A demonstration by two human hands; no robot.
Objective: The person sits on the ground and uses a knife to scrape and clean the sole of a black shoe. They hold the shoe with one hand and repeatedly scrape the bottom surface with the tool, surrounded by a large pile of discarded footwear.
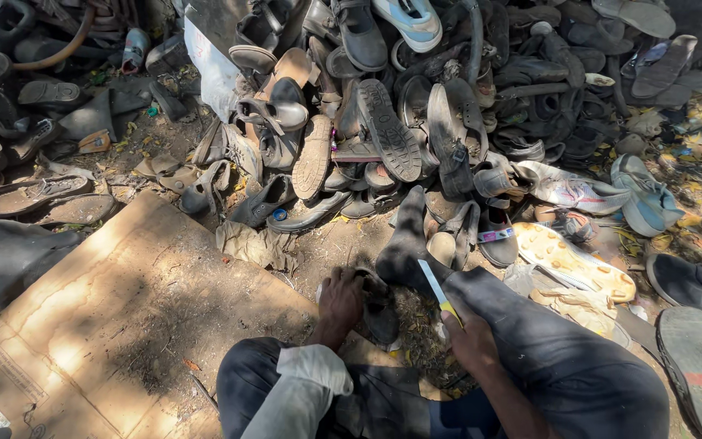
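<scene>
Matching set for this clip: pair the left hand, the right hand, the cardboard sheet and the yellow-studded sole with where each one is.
Things:
1. left hand
2. right hand
3. cardboard sheet
4. yellow-studded sole

Places:
A. flat on the ground at the left
B. holding a yellow-handled blade
C. on a dark shoe in front of the knees
D. on the ground right of the outstretched sock foot

Pairs: 1-C, 2-B, 3-A, 4-D
</scene>
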